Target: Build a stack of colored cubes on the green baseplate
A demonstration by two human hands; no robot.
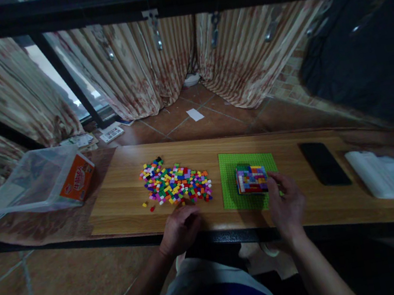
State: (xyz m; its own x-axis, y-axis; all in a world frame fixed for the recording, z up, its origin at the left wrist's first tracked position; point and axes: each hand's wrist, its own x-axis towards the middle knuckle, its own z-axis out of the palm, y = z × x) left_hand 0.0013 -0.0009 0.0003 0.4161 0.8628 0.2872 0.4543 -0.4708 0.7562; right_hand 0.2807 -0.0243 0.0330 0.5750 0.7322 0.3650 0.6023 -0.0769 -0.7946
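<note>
Right of centre in the frame, I am seeing a multicoloured brick block (251, 178) sitting on a green baseplate (228, 175), which is lying on the wooden table (118, 197). The right hand (285, 198) is bringing its thumb and fingertips to the block's right end; I cannot tell whether they are clamping it. At lower centre, the left hand (181, 227) is curling its fingers just below a pile of loose bricks (176, 184); whether it is pinching anything, I cannot tell. The 2 hands are resting well apart. 1 yellow brick (144, 205) and 1 red brick (152, 209) are lying at the pile's lower left. At right, a black phone (324, 164) is lying beside a white packet (376, 174); at left, a clear box (43, 195) is standing.
</note>
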